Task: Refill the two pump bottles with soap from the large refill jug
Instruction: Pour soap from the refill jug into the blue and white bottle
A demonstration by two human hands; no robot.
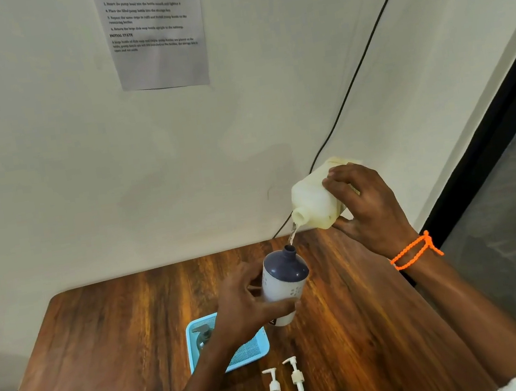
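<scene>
While the pour is under way, the items stand as follows.

Item 1, refill jug (315, 202): pale, translucent, held above the far right corner of the wooden table (103, 333), tipped so its neck points down and left. The right hand (368, 209) grips its body, fingers curled over the top and thumb beneath, which appears to give control over the tilt.

Item 2, soap stream (292, 235): thin and clear, falling from the jug's mouth toward the bottle opening just below. The short drop likely limits splashing.

Item 3, pump bottle (284, 282): white body, dark blue shoulder, open neck with no pump fitted. The left hand (248, 302) wraps around its lower half and holds it off the table, tilted slightly right, presumably to bring the narrow neck under the stream. Fill level cannot be read.

Item 4, 2 pump heads (284, 380): white, lying side by side on the table near the front edge, tubes trailing toward the viewer; set apart, probably to keep them clear of the pour until refitting.

Item 5, blue tray (255, 348): on the table under the left forearm, holding a dark object too obscured to identify.

Item 6, printed sheet (157, 33): fixed to the wall, text mostly illegible.
</scene>
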